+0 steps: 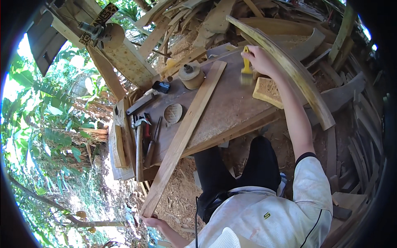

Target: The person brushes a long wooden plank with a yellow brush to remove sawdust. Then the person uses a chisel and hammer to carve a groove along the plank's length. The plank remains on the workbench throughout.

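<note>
My right hand [261,60] grips the yellow handle of a paintbrush [246,70], bristles pointing down over the workbench [227,99]. Close by it lies a block of wood [268,91] with a rough, hollowed top. My left hand [151,221] is closed around the near end of a long wooden board [182,138], which slants across the bench and juts past its front edge. Left of the board are a rounded wooden pot [191,75] with a dark knob on top and a round textured disc [173,113]. A hammer [139,144] and a screwdriver-like tool [153,142] lie farther left.
A long curved pole [285,70] runs along the bench's right side. Wood scraps [215,25] pile up behind and to the right. A disc-shaped machine part [111,36] hangs on a post at the upper left. A black cylinder [161,87] sits near the pot.
</note>
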Tool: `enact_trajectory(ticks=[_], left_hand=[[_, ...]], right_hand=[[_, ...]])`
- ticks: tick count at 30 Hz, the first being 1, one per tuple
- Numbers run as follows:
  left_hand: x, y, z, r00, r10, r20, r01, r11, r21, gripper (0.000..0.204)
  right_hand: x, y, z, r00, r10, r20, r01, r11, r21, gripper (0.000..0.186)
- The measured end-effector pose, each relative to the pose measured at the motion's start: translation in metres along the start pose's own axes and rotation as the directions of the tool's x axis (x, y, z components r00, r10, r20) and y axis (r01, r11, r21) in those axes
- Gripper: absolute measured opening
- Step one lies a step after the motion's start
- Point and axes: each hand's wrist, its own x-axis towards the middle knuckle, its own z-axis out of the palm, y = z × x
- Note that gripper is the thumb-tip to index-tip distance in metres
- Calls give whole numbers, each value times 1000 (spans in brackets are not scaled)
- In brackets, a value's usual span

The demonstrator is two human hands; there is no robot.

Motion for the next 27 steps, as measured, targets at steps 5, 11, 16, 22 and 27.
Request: enact_trajectory(ticks=[5,11,16,22,27], left_hand=[[-19,-14,-5,995,8,95,-10,1000,22,47],[-30,-27,-1,945,80,316,-64,996,-62,78],[-83,-78,-6,878,177,445,-169,984,-58,76],[-171,-46,41,166,137,977,-574,819,-17,25],[-228,65,133,-240,306,921,-653,651,-387,18]], right_hand=[[11,-4,4,979,-31,201,-8,982,188,32],[48,14,22,977,-142,-157,166,975,148,36],[85,28,29,961,-42,272,6,992,129,40],[93,47,60,913,32,-406,32,988,149,39],[85,44,73,889,10,-457,-20,1000,-17,37]])
